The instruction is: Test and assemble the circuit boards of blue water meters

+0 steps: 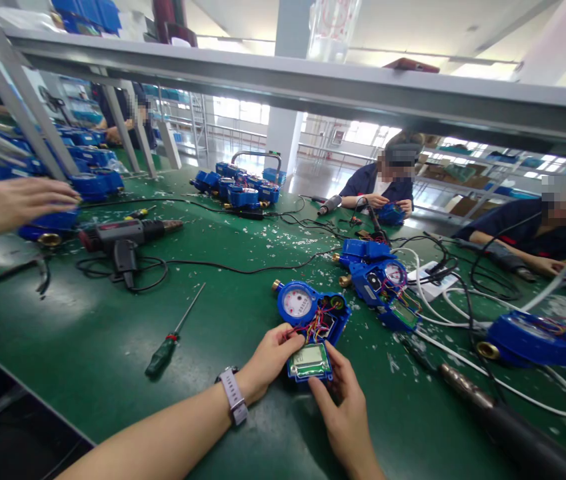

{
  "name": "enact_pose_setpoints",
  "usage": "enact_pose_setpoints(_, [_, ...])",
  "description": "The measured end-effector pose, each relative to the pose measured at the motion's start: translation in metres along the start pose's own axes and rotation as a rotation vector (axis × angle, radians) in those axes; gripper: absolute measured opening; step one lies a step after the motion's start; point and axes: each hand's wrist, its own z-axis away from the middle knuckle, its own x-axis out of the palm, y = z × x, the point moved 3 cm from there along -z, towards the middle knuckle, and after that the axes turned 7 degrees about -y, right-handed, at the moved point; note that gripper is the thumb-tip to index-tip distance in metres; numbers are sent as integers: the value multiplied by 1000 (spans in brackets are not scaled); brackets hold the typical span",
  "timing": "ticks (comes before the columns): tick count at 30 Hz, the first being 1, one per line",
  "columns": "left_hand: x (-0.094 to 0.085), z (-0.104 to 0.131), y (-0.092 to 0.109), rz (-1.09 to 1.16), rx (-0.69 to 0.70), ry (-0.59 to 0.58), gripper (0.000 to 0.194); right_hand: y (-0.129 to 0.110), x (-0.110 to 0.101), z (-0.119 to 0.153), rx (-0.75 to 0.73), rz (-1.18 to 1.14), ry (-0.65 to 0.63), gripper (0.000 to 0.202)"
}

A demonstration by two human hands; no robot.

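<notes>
An open blue water meter (299, 303) with a round dial and brass end lies on the green table (87, 347). Coloured wires (317, 327) run from it to its detached blue cover, which carries a green display board (309, 361). My left hand (273, 357), a watch on its wrist, grips the cover's left edge near the wires. My right hand (345, 407) holds the cover from below and to the right, thumb at its lower right corner.
A green-handled screwdriver (165, 350) lies to the left and an electric screwdriver (123, 239) farther back. A second open meter (383, 283), another meter (537, 337), cables and a black tool (503, 413) crowd the right. A co-worker's hand (17, 200) reaches in at left; two people sit opposite.
</notes>
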Motion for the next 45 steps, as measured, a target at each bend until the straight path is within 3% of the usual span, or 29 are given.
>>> enact_pose_setpoints(9, [-3, -3, 1, 36, -21, 7, 45, -2, -3, -2, -56, 185, 21, 47])
enact_pose_setpoints(15, [-2, 1, -3, 68, -52, -7, 41, -13, -7, 3, -201, 428, 28, 43])
enact_pose_setpoints(23, [9, 14, -2, 227, -83, -14, 35, -31, -11, 8, -359, 540, 35, 42])
enact_pose_setpoints(32, [12, 16, -11, 395, -154, -24, 23, -20, -10, 9, -246, 439, 36, 40])
enact_pose_setpoints(37, [13, 16, -13, 434, -200, -31, 40, -17, -11, 9, -192, 363, 22, 39])
enact_pose_setpoints(45, [10, 14, -15, 379, -204, -62, 44, -17, -12, 9, -180, 326, 22, 38])
